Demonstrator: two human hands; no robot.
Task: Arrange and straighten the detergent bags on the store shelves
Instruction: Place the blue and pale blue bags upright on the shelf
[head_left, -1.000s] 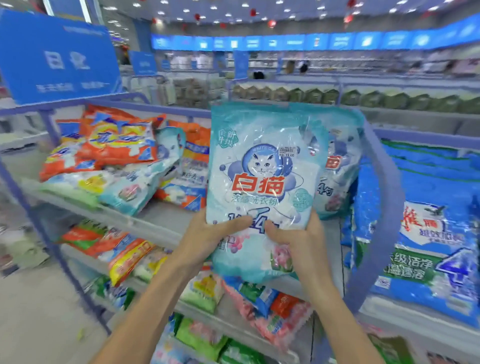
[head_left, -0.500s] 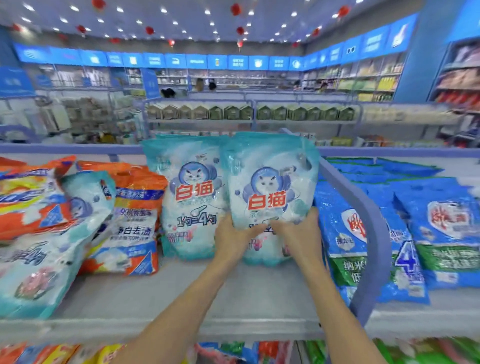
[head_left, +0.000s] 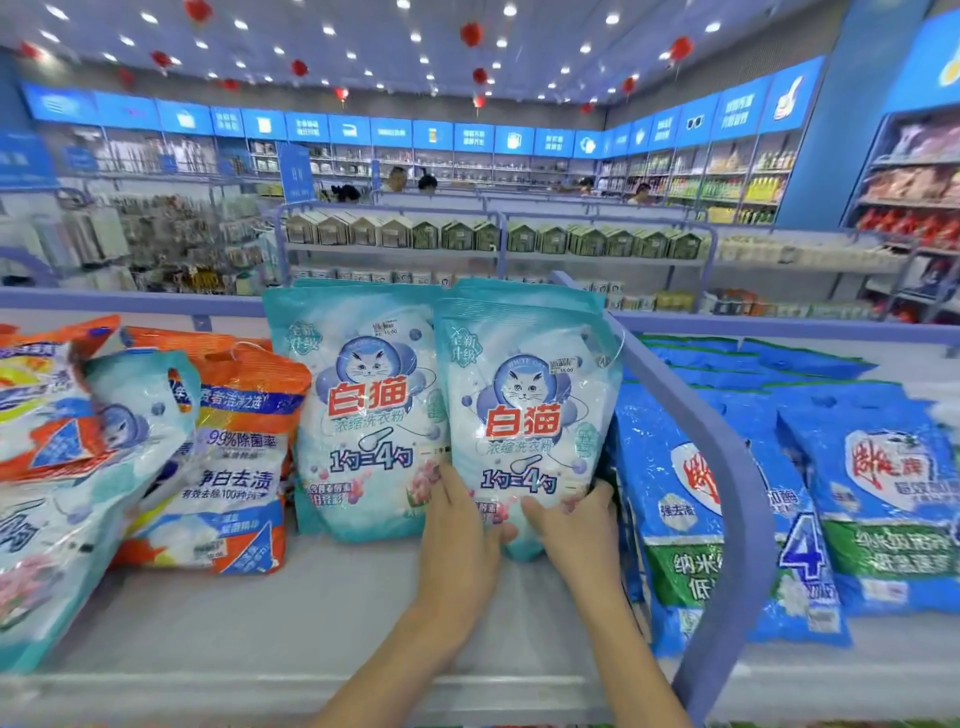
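Note:
A teal-and-white detergent bag with a cat logo (head_left: 524, 395) stands upright on the grey shelf (head_left: 291, 613), against the purple divider rail (head_left: 717, 467). My left hand (head_left: 457, 540) and my right hand (head_left: 576, 530) grip its bottom corners from either side. A second matching cat bag (head_left: 358, 405) stands upright just to its left, touching it. An orange bag (head_left: 234, 457) leans left of that. A tumbled pile of orange and teal bags (head_left: 62, 467) lies at the far left.
Blue detergent bags (head_left: 872, 493) lie stacked in the neighbouring bay right of the divider. The front of the shelf before the cat bags is bare. Other aisles with green boxes (head_left: 467, 236) and several people stand behind.
I have carried the cat bag from in front of me to the shelf and set it upright beside the other cat bag. My view swung right and closer; both hands keep their grip.

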